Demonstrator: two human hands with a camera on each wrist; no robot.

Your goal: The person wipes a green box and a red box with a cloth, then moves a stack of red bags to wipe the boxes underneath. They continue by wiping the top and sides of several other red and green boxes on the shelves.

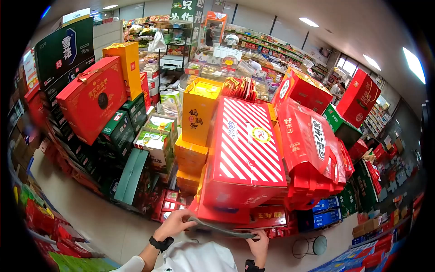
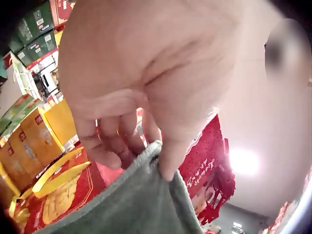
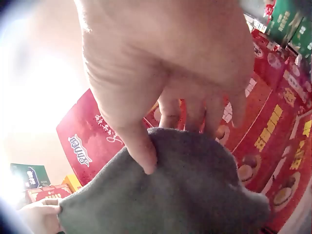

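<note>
A grey-green cloth [image 1: 222, 230] is stretched between both hands, low in front of the body in the head view. My left hand [image 1: 176, 224] pinches one end; in the left wrist view its thumb lies over the cloth [image 2: 131, 204] and the hand [image 2: 151, 73] fills the upper middle. The other end is pinched by my right hand [image 1: 259, 245], whose thumb presses on the cloth [image 3: 161, 195] in the right wrist view. Just beyond the cloth stands a large red box with white stripes [image 1: 247, 145], on top of other red boxes.
Yellow boxes [image 1: 199, 113] stand left of the striped box, and red bags [image 1: 308, 140] right of it. Green and dark boxes [image 1: 120, 131] stack at the left. A round stool [image 1: 319, 245] is on the floor at the lower right. Shelves [image 1: 267, 47] line the back.
</note>
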